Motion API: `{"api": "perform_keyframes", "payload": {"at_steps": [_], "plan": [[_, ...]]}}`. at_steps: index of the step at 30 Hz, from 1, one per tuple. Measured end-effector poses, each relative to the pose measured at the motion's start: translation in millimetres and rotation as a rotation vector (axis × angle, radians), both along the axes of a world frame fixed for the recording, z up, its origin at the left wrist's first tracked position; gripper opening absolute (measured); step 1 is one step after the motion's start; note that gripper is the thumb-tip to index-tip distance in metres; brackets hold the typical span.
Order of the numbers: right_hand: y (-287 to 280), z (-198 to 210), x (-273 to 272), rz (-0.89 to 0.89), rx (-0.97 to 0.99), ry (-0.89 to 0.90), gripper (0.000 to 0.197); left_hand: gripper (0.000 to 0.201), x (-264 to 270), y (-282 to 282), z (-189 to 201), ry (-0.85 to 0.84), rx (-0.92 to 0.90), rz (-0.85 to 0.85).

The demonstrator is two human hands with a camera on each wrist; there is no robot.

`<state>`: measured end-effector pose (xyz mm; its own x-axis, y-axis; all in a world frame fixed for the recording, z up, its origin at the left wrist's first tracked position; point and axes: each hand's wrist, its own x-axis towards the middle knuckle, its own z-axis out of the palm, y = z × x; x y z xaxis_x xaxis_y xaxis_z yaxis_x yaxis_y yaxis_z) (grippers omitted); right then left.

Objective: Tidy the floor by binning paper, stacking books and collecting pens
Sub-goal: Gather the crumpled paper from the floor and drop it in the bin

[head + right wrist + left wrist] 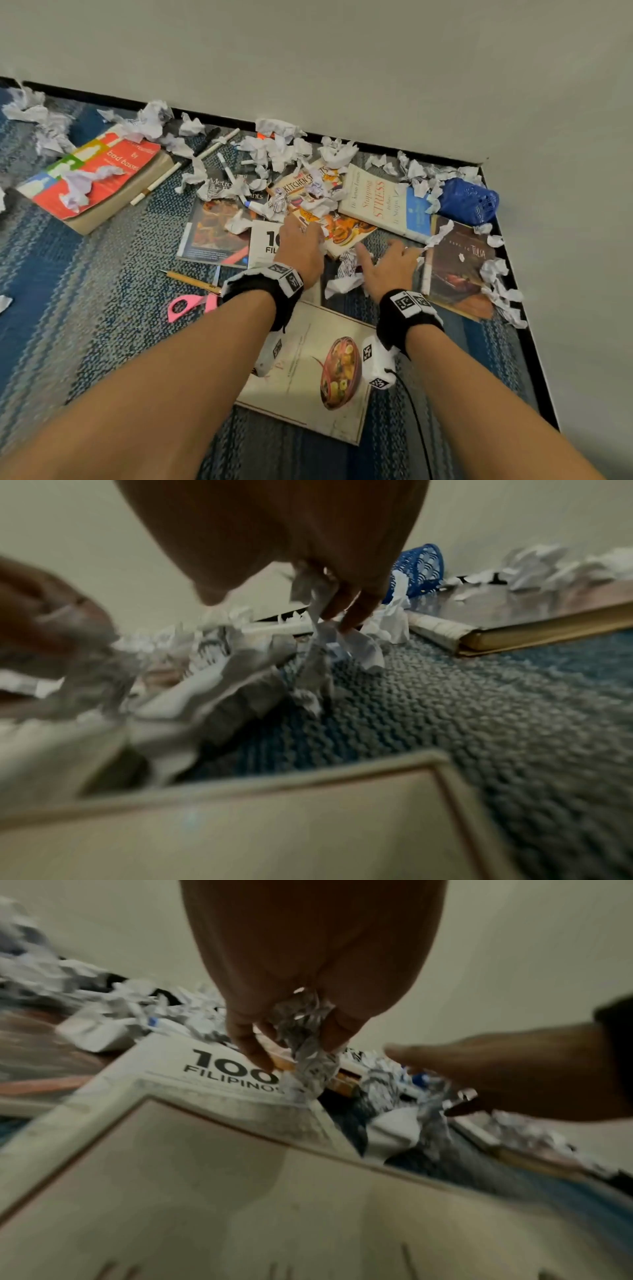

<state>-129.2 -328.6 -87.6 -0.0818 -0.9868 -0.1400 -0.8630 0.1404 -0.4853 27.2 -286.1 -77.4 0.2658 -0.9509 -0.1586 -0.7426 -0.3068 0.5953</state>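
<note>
My left hand hovers over the white "100 Filipinos" book and pinches a ball of crumpled paper between thumb and fingers. To its right, low over the carpet, my right hand grips a crumpled paper strip that hangs from its curled fingers. More paper balls lie between the hands and along the wall. A blue mesh basket lies on its side in the corner. Several pens lie among the books.
Books are scattered around: a red one far left, the "Stress" book, the "Tulsa" book by the right wall, and a cream cookbook under my wrists. Pink scissors and an orange pen lie at the left.
</note>
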Motion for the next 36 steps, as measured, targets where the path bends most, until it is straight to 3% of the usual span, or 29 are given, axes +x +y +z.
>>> {"api": "perform_keyframes", "payload": {"at_steps": [2,4,7,11,13,15,18,20,24,28,30,33,36], "plan": [[10,-12,1,0.138,0.050,0.198,0.091,0.045,-13,0,-15,-0.133,0.047,-0.034],[18,-28,2,0.260,0.125,0.346,0.091,0.063,-21,5,-27,-0.213,0.110,-0.081],[23,-44,2,0.349,0.150,0.420,0.073,0.049,-28,11,-37,-0.349,0.104,-0.147],[4,-27,-2,0.528,-0.039,0.625,0.039,0.041,-25,4,-35,-0.367,0.153,-0.271],[-8,-22,-10,0.528,0.026,0.564,0.037,0.037,-27,0,-26,-0.387,0.150,-0.308],[-21,-19,-23,0.410,0.124,0.321,0.032,0.033,-33,-2,-24,-0.350,0.134,-0.332],[-31,-12,-36,0.188,0.025,-0.089,0.023,0.024,-45,-4,-28,-0.239,0.089,-0.400],[-35,-4,-46,0.132,-0.069,-0.186,0.035,0.023,-56,-5,-31,-0.243,0.057,-0.487],[-43,2,-60,0.128,-0.199,0.041,0.056,0.032,-77,7,-35,-0.224,0.105,-0.568],[-40,-22,-61,0.214,0.019,0.378,0.051,0.047,-84,12,-45,-0.245,0.202,-0.601],[-35,-36,-58,0.237,0.079,0.478,0.052,0.040,-88,9,-47,-0.215,0.215,-0.660],[-35,-46,-58,0.230,0.055,0.481,0.044,0.026,-93,4,-48,-0.186,0.254,-0.788],[-38,-44,-66,0.270,0.116,0.368,0.039,0.025,-89,-7,-40,-0.145,0.226,-0.721]]}}
